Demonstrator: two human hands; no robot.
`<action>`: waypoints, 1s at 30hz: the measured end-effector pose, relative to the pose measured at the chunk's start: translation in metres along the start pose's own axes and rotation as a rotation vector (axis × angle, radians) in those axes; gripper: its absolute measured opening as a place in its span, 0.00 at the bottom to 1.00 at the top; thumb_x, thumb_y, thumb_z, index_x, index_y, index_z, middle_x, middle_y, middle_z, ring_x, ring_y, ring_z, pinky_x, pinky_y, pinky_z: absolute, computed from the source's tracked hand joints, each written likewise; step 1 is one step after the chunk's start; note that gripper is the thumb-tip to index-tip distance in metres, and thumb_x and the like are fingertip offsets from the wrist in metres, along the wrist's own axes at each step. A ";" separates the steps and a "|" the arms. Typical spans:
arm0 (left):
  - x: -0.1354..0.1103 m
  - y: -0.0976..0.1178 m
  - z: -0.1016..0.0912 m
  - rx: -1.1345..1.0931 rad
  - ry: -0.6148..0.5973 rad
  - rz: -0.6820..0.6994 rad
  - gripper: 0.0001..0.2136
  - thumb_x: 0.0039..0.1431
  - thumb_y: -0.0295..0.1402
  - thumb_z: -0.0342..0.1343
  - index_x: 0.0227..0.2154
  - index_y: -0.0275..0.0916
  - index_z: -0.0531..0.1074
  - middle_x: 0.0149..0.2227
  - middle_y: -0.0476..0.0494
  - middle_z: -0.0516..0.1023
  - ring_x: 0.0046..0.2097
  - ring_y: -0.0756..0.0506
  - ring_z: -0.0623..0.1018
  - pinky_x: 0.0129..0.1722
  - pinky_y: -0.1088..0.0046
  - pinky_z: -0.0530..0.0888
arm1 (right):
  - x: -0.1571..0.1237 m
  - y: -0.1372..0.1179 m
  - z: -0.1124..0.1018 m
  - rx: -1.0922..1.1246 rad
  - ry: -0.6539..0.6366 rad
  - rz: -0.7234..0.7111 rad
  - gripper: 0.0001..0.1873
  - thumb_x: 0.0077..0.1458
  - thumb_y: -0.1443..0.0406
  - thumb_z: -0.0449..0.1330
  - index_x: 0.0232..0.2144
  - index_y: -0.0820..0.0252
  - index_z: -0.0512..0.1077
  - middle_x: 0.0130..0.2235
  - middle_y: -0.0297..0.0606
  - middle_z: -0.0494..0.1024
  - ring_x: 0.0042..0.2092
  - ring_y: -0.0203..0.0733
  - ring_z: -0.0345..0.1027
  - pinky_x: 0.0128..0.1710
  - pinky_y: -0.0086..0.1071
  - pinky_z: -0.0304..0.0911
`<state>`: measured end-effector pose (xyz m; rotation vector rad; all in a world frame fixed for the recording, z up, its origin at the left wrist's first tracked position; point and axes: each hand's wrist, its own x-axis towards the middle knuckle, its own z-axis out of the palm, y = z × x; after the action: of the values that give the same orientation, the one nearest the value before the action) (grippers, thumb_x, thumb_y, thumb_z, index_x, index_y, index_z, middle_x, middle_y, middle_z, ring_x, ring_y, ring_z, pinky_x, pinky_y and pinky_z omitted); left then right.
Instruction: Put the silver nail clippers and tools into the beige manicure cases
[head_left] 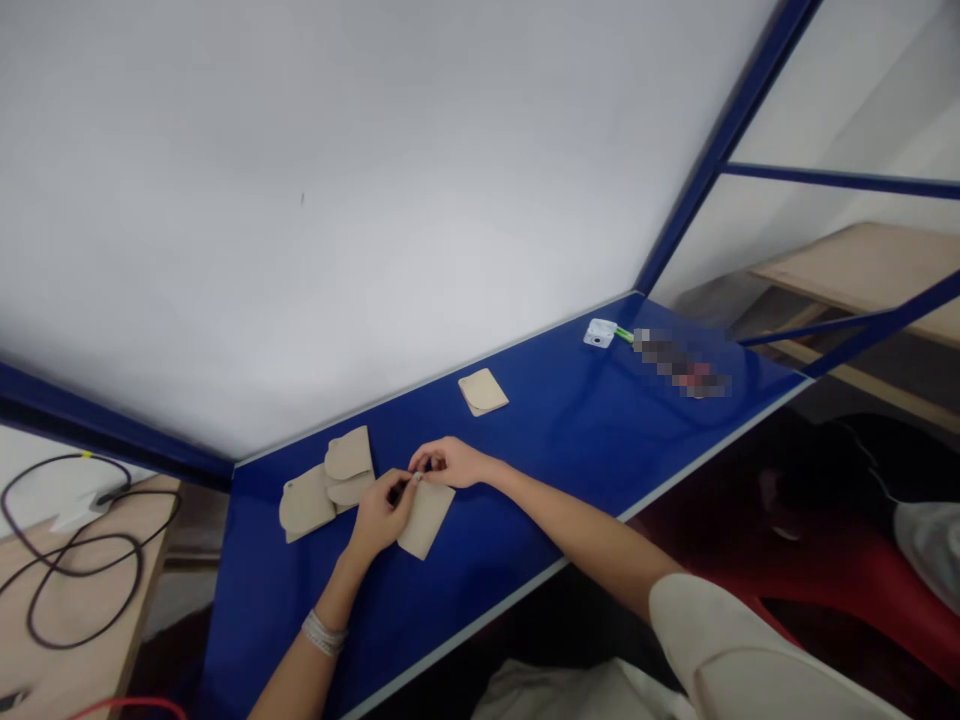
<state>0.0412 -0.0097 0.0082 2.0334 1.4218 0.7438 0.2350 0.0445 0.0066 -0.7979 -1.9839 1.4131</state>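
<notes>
My left hand [384, 512] and my right hand [451, 464] meet over the blue table, both with fingers pinched at the top edge of a flat beige pouch [427, 520]. A tiny pale spot shows between the fingertips; what it is I cannot make out. The pouch's lower part hangs toward me, below the fingers. Just left of my left hand lie several similar beige pouches with rounded flaps, one overlapping pouch [349, 455] and another pouch [307, 503] beside it. One more beige pouch [483, 391] rests alone beyond my right hand.
Toward the right end of the blue table [555, 430] sit a small white box [599, 333], a green item [624, 334] and a blurred-out object. A white wall rises behind. Blue frame bars [694, 180] stand at right. A wooden surface with a black cable [139, 560] is at left.
</notes>
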 end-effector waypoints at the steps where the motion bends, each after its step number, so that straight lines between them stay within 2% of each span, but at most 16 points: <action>1: 0.000 0.000 0.000 -0.002 0.003 -0.001 0.14 0.62 0.42 0.48 0.33 0.38 0.73 0.28 0.46 0.75 0.29 0.48 0.72 0.28 0.74 0.67 | 0.000 0.000 0.000 0.000 0.000 0.004 0.16 0.48 0.69 0.61 0.41 0.64 0.74 0.34 0.35 0.75 0.27 0.30 0.62 0.28 0.25 0.60; 15: 0.001 -0.004 0.002 -0.048 0.001 -0.055 0.17 0.61 0.44 0.48 0.34 0.36 0.74 0.28 0.45 0.76 0.29 0.48 0.72 0.28 0.75 0.65 | 0.004 0.008 0.003 0.080 0.064 0.031 0.16 0.49 0.61 0.63 0.39 0.65 0.75 0.32 0.37 0.75 0.30 0.32 0.65 0.30 0.26 0.60; 30: 0.001 -0.002 0.002 -0.050 0.007 -0.037 0.17 0.62 0.44 0.48 0.34 0.36 0.75 0.27 0.46 0.76 0.28 0.49 0.71 0.28 0.74 0.65 | 0.006 0.013 0.006 0.066 0.117 0.047 0.12 0.47 0.64 0.64 0.35 0.65 0.76 0.27 0.35 0.74 0.28 0.33 0.66 0.27 0.25 0.60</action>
<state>0.0414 -0.0086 0.0061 1.9629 1.4269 0.7642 0.2288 0.0486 -0.0067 -0.8822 -1.8328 1.4178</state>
